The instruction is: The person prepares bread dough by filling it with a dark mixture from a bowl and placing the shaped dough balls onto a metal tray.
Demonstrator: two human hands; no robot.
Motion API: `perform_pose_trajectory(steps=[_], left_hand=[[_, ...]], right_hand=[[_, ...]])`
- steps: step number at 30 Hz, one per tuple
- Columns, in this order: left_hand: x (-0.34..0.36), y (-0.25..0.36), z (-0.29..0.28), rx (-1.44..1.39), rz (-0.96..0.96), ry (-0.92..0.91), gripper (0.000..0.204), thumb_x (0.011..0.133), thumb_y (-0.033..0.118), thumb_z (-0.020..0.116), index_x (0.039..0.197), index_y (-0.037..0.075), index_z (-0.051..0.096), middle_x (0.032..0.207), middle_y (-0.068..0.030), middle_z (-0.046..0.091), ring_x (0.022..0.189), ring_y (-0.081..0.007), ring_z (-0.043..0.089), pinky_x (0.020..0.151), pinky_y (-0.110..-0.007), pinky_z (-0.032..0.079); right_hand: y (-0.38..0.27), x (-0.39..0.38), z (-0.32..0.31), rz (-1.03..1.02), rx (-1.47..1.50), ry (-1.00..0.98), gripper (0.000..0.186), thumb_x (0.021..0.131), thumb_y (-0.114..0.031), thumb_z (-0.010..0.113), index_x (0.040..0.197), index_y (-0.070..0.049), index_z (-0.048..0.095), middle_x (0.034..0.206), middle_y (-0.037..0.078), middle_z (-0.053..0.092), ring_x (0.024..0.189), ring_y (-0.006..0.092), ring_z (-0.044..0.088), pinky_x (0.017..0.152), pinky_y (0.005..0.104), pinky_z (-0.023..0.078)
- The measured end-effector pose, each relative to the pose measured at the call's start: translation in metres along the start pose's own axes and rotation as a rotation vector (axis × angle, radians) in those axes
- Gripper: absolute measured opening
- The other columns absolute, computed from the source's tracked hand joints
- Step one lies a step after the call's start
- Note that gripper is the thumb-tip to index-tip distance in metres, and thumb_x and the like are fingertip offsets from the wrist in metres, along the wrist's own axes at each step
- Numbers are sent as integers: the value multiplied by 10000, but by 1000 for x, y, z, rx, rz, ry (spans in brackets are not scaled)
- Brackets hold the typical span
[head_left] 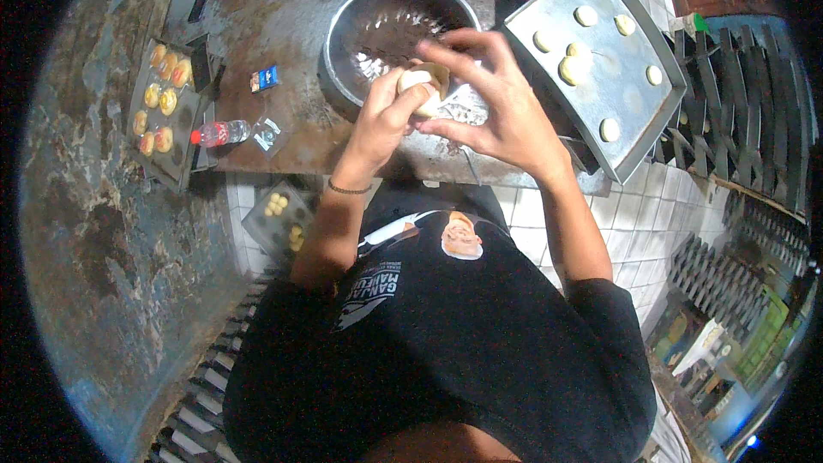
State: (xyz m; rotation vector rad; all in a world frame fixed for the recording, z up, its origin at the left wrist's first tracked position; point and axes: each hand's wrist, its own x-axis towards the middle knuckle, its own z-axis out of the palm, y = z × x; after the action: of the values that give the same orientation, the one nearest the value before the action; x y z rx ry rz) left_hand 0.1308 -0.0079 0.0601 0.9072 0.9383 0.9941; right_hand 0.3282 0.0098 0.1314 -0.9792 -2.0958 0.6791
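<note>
My left hand (377, 116) grips a pale piece of dough (435, 79), its thumb pressed into the middle of it. The dough looks cupped, with a thin raised edge on the right. My right hand (519, 116) curves round the dough's right side, fingers and thumb spread apart. Whether its fingertips touch the dough I cannot tell. Both hands are over the near edge of a large round metal basin (329, 45). Dark brown crumbly filling (386, 34) lies in the basin, and part of it is hidden behind my hands.
On the right, a metal tray (591, 56) bears several pale dough rounds. A tray of golden buns (167, 96) stands at left, near a red-capped bottle (225, 133), a blue packet (265, 79) and clear plastic (267, 135). Dough balls (276, 204) sit lower left. Dark racks (737, 111) stand far right.
</note>
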Motion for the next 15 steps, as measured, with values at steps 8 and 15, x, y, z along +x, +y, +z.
perform_pose_trajectory(steps=[8,15], left_hand=[[5,39,41,-187,-16,-45,385,1004,186,687,1334,63,531,886,-6,651,678,-32,529,533,-185,382],[42,46,103,170,417,63,262,901,98,775,1075,24,594,966,-59,700,930,-115,672,830,-282,554]], right_hand=[[38,-21,0,447,619,241,282,924,-201,812,1140,-21,787,946,57,718,817,161,703,752,311,568],[32,-54,3,645,1683,292,330,971,-57,726,1284,-72,620,1195,79,689,1043,168,716,831,291,663]])
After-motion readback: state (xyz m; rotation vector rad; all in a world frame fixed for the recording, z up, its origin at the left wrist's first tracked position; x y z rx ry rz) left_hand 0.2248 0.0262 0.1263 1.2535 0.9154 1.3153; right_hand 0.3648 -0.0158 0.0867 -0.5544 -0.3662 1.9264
